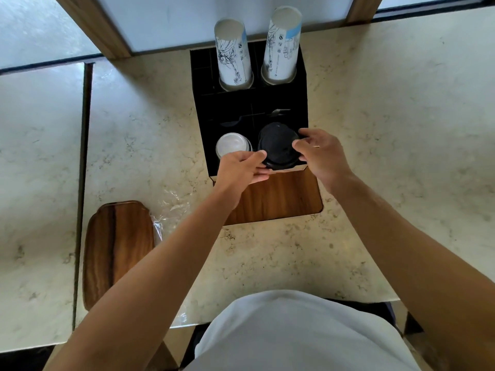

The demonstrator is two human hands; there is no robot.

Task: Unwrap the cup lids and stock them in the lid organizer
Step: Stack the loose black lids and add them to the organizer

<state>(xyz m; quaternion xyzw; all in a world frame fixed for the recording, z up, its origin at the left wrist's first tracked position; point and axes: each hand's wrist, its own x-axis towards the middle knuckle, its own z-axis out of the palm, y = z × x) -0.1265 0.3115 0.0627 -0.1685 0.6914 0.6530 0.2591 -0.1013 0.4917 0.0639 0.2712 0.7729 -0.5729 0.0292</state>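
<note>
Cream marbled stone counter (267, 258) fills the head view, with frosted panels in wooden frames along its far edge.

Head view, organizer: a black compartmented lid organizer with a wood-grain front panel (276, 199) stands on the counter in front of me. Its two rear compartments each hold a tall stack of white printed paper cups (234, 54), mouth down. The near left compartment holds a stack of clear plastic lids (232, 144). The near right compartment holds the stack of black plastic cup lids (278, 145), whose top stands above the compartment rim.

Head view, hands: my left hand (241, 170) grasps the near left edge of the black lid stack, thumb on top and fingers curled beneath the rim. My right hand (321, 153) grasps the right edge of the same stack, fingertips curled onto its top. Both grips are closed on the stack.

Head view, remainder: a crumpled sheet of clear plastic wrap (171, 210) lies on the counter left of the organizer, touching an oval dark wooden tray (117, 250) at the near left. My white garment (294, 333) shows at the bottom edge.
</note>
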